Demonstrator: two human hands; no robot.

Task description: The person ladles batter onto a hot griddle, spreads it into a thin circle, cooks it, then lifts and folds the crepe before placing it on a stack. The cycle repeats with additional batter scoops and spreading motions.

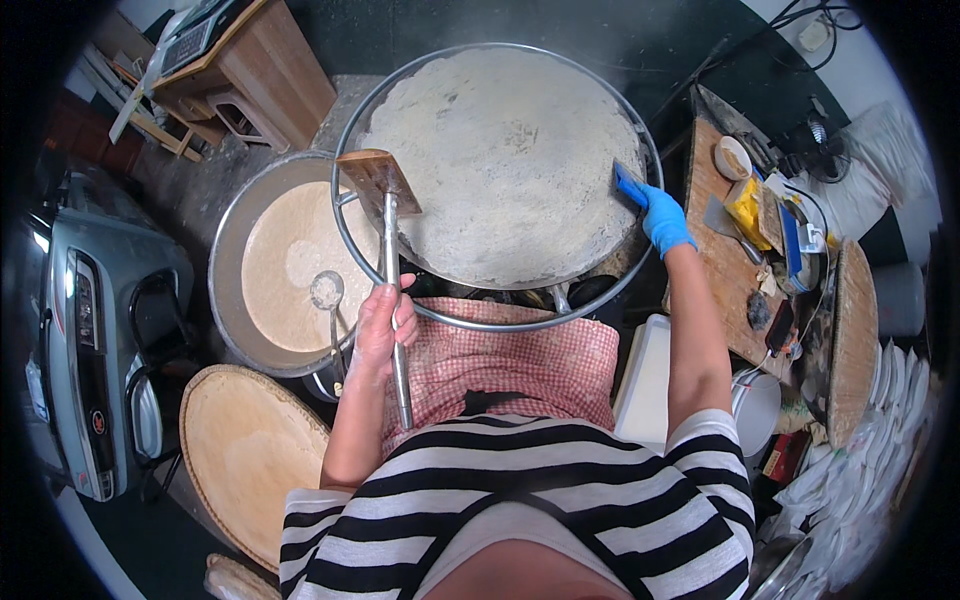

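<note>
A thin, pale sheet of batter (510, 150) covers the round griddle, which a metal ring (500, 328) surrounds. My left hand (382, 322), bare and floury, is closed round the metal handle of a spreader (390, 235). Its wooden blade is raised over the griddle's left edge, by the batter pot. On the right, my right hand (668, 222) wears a blue glove and grips a blue scraper (629, 185). The scraper's edge lies at the right rim of the batter sheet; whether it is under the sheet, I cannot tell.
Left of the griddle stands a large metal pot (214, 265) of batter with a ladle (326, 291) in it. A round woven tray (250, 450) lies nearer me. To the right, a wooden board (715, 270) carries a bowl (733, 158) and tools. A wooden cabinet (270, 80) stands far left.
</note>
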